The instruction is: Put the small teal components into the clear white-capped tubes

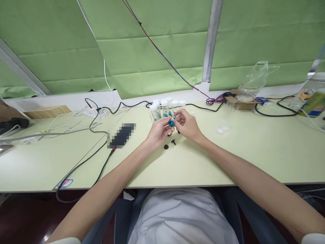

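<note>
At the centre of the frame, we hold a small teal piece (171, 123) up over the desk (266, 152), between our two hands. Our left hand (156, 132) grasps it, with the fingers curled beneath and the thumb along its upper side. Our right hand (188, 124) meets it from the other side with bent fingers and thumb drawn close together; we cannot tell whether these fingertips pinch the same piece or a separate small part.

Just below our hands, we see a black disc-like part (166, 146) and, beside it, a black part with a stem (173, 142) lying on the desk. Right behind our hands stands a cluster of clear tubes with white caps (164, 101), some with teal or green bits showing inside.

Right of centre, we find clear containers (225, 117) well apart from our hands; towards the upper right, a clear plastic bag (256, 81) rests on a cardboard box (245, 104). Left of centre lies a dark, pixelated object (123, 135) with a black cable (108, 159) running from its lower end.
</note>
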`<state>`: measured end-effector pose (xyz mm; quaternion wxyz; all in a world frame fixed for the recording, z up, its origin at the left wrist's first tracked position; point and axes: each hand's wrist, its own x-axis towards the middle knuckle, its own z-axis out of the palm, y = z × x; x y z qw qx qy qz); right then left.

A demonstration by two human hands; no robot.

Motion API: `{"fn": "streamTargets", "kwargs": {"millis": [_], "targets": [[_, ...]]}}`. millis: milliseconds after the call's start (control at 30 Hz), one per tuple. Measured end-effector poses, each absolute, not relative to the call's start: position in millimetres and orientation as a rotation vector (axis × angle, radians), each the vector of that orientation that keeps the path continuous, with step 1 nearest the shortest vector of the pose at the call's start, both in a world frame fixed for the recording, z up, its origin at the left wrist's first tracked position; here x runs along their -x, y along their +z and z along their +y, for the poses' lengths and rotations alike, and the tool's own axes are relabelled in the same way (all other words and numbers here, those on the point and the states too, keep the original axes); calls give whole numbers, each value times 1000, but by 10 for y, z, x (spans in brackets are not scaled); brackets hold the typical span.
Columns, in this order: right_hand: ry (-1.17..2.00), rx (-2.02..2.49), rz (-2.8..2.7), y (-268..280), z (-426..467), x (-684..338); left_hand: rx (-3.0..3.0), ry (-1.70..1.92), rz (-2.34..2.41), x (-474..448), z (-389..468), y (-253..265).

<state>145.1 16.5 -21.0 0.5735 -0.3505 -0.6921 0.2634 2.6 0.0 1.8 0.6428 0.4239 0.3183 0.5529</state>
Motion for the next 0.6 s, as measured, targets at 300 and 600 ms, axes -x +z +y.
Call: {"fn": "streamTargets", "kwargs": {"millis": [300, 600], "targets": [[430, 749, -1615, -198, 131, -1426, -972, 1269, 750, -28, -6, 31], [340, 693, -1621, -232, 116, -1415, -995, 1285, 757, -22, -20, 36]]}}
